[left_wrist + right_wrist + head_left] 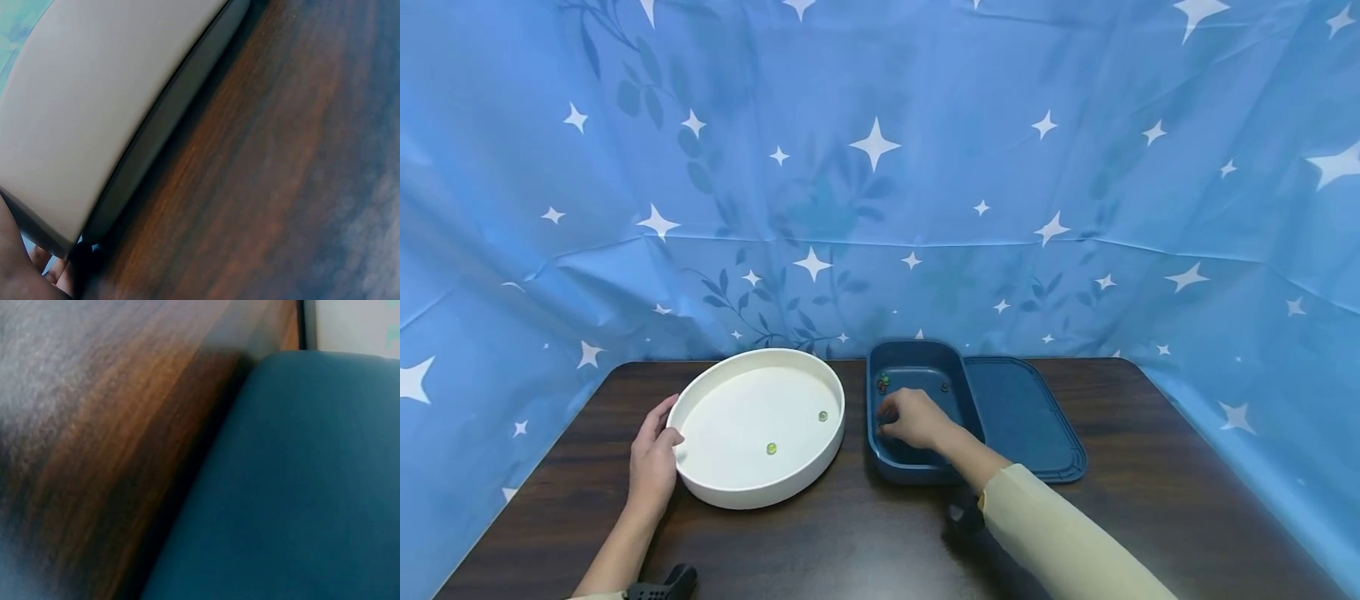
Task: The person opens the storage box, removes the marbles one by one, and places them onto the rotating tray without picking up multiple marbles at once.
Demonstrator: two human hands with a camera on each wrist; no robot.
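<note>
My left hand (pixel 655 462) grips the left wall of a round white tray (pixel 752 497), the thumb over its rim. Two small yellow-green marble-like pieces, one nearer the front (pixel 771 448) and one to the right (pixel 823 416), lie on its floor. My right hand (pixel 913 418) reaches into a dark blue rectangular box (pixel 917 475), fingers bent downward; whether they pinch anything is hidden. Beyond those fingers, a few small green and reddish pieces (pixel 883 383) sit by the box's left wall. Another small dark piece (pixel 944 387) lies farther right. The right wrist view shows the box's outer wall (pixel 294 481).
A flat blue lid (pixel 1026 417) lies against the box's right side on the dark wooden table (pixel 820 550). Behind the table hangs a blue curtain (pixel 925 192) with white stars. The tray stands just left of the box, a narrow gap between them.
</note>
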